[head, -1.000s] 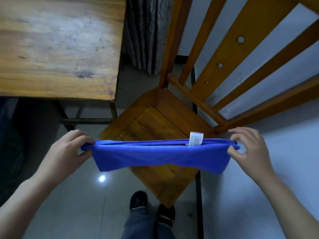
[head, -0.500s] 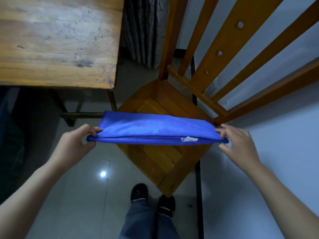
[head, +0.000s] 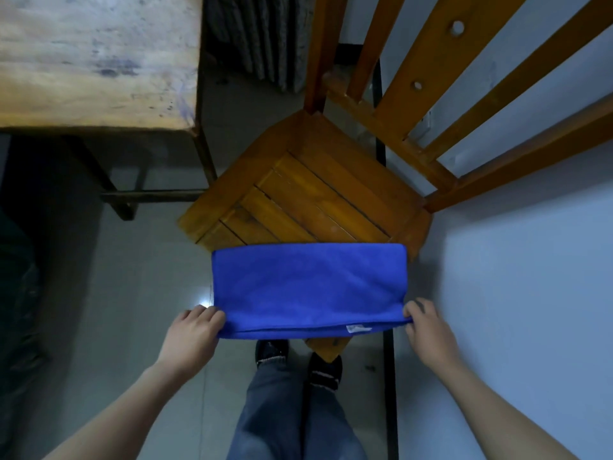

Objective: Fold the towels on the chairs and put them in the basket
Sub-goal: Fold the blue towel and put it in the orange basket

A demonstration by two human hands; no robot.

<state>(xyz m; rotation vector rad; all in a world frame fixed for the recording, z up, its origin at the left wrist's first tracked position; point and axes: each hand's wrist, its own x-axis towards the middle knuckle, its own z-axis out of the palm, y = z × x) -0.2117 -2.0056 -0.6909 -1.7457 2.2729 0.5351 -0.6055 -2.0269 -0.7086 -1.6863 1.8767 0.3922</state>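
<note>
A blue towel, folded into a long rectangle with a small white label at its near edge, is spread flat over the front corner of a wooden slatted chair. My left hand pinches the towel's near left corner. My right hand pinches its near right corner. No basket is in view.
A worn wooden table stands at the upper left, its leg and crossbar close to the chair. A grey curtain hangs behind. A pale wall runs along the right. My shoes and jeans are just below the towel on a tiled floor.
The towel went from hanging stretched between my hands to lying flat over the chair's front corner. Both hands drew back towards me, still pinching its near corners.
</note>
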